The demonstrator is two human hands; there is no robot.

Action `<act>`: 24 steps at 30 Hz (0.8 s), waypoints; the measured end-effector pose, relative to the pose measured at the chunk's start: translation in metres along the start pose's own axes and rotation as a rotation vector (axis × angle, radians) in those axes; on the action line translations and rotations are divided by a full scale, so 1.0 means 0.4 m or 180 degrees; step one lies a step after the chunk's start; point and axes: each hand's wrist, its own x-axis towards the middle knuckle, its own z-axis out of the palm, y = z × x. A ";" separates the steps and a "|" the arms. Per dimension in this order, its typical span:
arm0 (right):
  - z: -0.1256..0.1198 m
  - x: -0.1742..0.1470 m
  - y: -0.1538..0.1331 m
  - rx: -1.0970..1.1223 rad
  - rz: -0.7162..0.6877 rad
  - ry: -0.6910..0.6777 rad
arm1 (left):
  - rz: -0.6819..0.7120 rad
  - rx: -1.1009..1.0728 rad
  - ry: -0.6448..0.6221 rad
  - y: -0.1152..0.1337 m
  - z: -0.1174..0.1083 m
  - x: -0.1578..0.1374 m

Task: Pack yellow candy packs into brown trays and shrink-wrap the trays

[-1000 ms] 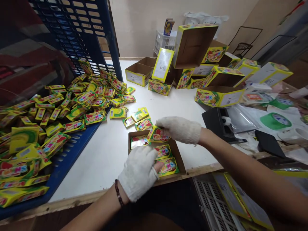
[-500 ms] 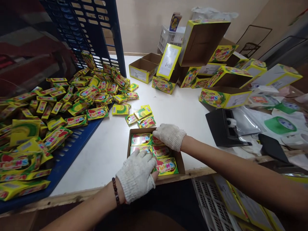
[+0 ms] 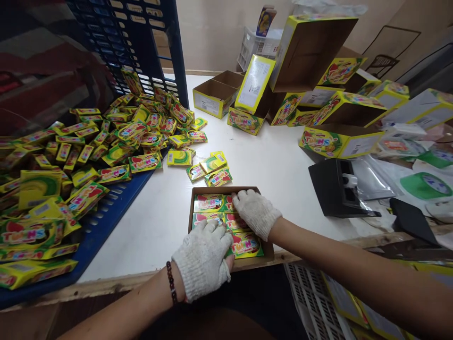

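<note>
A shallow brown cardboard box (image 3: 193, 196) lies at the table's near edge, filled with yellow candy packets (image 3: 208, 203) laid flat. Both my hands wear white knit gloves. My left hand (image 3: 203, 257) rests palm down on the packets at the box's near left. My right hand (image 3: 255, 212) presses flat on the packets at the box's right side, fingers pointing left. Neither hand grips a packet. Three loose packets (image 3: 212, 170) lie on the white table just beyond the box.
A blue plastic crate (image 3: 106, 222) tipped on the left spills several candy packets. Open yellow display boxes (image 3: 329, 141) crowd the back right. A black tape dispenser (image 3: 334, 189), green tape rolls (image 3: 426, 185) and plastic bags sit at right. A white basket (image 3: 307, 302) is below the table edge.
My right hand brought a packet down from above the box, set it among the others and now lies flat on them. My left hand stayed on the near packets.
</note>
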 end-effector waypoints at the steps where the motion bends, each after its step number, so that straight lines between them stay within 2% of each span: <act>1: -0.002 0.001 -0.006 0.0070 0.0084 -0.0121 | -0.0009 -0.0002 -0.0004 -0.001 0.000 0.000; 5: -0.012 0.015 -0.032 0.0373 0.0457 -0.0411 | -0.0041 0.0019 -0.0018 -0.001 0.004 0.004; 10: -0.014 0.018 -0.061 0.0377 0.0519 -0.0698 | -0.0067 -0.0032 0.0027 0.007 0.006 -0.007; 12: -0.025 0.013 -0.049 0.0391 0.0332 -0.0873 | -0.0003 -0.0284 0.0091 -0.006 -0.011 -0.009; 14: -0.047 0.014 -0.012 0.0643 -0.0110 -0.0947 | 0.0036 -0.0683 0.0389 -0.042 -0.047 0.005; 16: -0.076 0.035 0.046 0.0937 -0.0394 -0.0575 | -0.0175 -0.0941 0.0927 -0.101 -0.096 0.047; 18: -0.099 0.084 0.107 0.0966 -0.0461 0.0118 | -0.0666 -0.0795 0.1370 -0.174 -0.142 0.119; 20: -0.106 0.154 0.153 0.0798 -0.0604 0.0429 | -0.0990 -0.0358 0.1231 -0.242 -0.170 0.209; 22: -0.092 0.227 0.173 0.0660 -0.0843 0.0262 | -0.1194 0.0002 0.0728 -0.292 -0.172 0.294; 24: -0.064 0.284 0.172 0.0593 -0.0883 0.0064 | -0.1308 0.0136 0.0416 -0.320 -0.155 0.352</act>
